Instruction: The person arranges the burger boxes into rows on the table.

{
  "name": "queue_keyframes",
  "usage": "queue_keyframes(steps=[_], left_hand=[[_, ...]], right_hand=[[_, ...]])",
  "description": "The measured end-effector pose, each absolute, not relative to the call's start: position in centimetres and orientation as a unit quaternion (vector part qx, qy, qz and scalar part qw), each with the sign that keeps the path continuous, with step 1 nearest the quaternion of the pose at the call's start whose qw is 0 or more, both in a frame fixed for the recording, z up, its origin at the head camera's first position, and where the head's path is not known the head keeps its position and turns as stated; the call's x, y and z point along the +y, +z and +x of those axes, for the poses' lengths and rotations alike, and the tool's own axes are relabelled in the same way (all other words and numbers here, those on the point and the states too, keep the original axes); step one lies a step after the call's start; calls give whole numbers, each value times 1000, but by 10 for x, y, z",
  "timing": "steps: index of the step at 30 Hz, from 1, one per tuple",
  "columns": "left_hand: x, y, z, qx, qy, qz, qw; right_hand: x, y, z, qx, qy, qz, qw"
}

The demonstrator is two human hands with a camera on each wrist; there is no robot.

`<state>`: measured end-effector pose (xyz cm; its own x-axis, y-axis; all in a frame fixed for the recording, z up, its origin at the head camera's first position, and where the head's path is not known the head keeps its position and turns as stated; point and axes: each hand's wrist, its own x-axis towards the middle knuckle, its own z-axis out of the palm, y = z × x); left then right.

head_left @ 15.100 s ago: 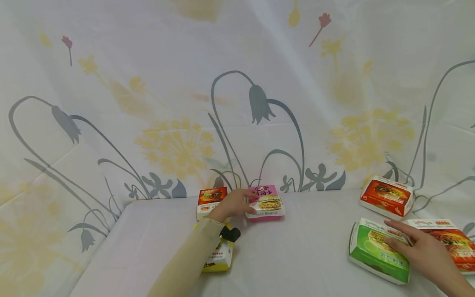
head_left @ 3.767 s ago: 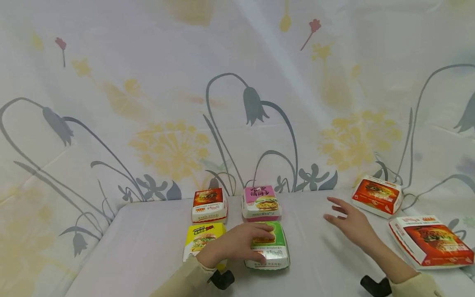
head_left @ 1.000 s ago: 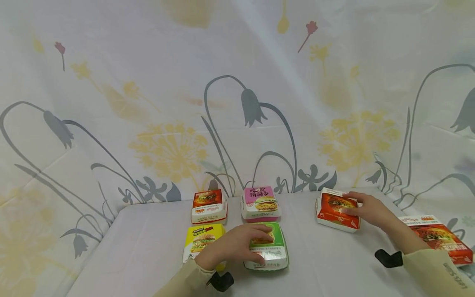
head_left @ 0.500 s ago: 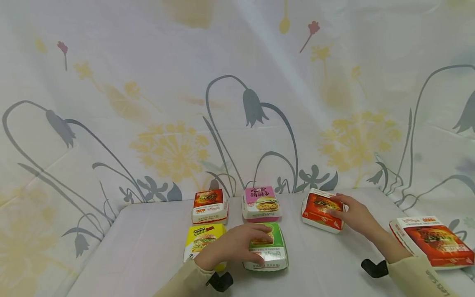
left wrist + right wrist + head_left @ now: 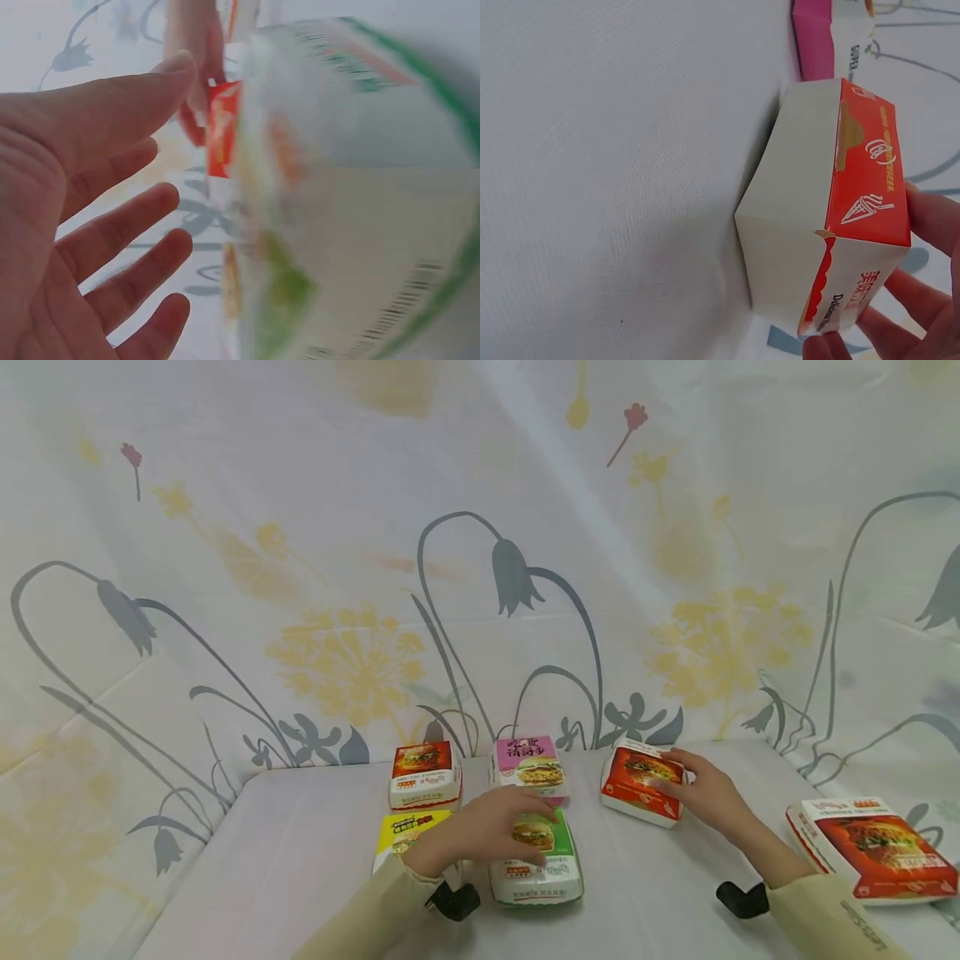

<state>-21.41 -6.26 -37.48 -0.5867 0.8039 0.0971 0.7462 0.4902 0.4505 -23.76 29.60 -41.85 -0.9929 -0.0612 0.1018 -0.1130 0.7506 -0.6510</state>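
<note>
My right hand (image 5: 708,789) grips a red-and-white burger box (image 5: 637,781) by its right side, thumb and fingers spread around its edges. The right wrist view shows this box (image 5: 791,161) low on the white cloth, its corner toward the camera. My left hand (image 5: 483,835) hovers over a green-and-white burger box (image 5: 536,881), partly covering it. In the left wrist view the left hand's fingers (image 5: 124,232) are spread and apart from the green box. Behind the green one sits a pink burger box (image 5: 528,768), left of the held box.
A yellow burger box (image 5: 397,835) lies left of the green one, partly behind my left hand. Another red box (image 5: 423,781) stands behind it. A larger red box (image 5: 873,847) lies at the far right. A flowered cloth (image 5: 480,677) rises behind the table.
Earlier, the green box came from the right to sit beside the yellow one. The right hand has since brought the red box leftward toward the pink one. Just now the left hand lifted off the green box.
</note>
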Motion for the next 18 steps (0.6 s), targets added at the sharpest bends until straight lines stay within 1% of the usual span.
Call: queue_keyframes(steps=[4, 10, 14, 18], left_hand=[[-50, -365, -229, 849, 266, 452, 68], [-26, -353, -254, 861, 306, 394, 96], [-7, -355, -271, 864, 327, 368, 105], [13, -362, -281, 867, 332, 353, 118]], right_hand=[[293, -418, -239, -933, 357, 42, 32], [289, -419, -242, -931, 362, 33, 28], [286, -418, -243, -931, 361, 30, 29], [286, -418, -241, -931, 363, 29, 26]])
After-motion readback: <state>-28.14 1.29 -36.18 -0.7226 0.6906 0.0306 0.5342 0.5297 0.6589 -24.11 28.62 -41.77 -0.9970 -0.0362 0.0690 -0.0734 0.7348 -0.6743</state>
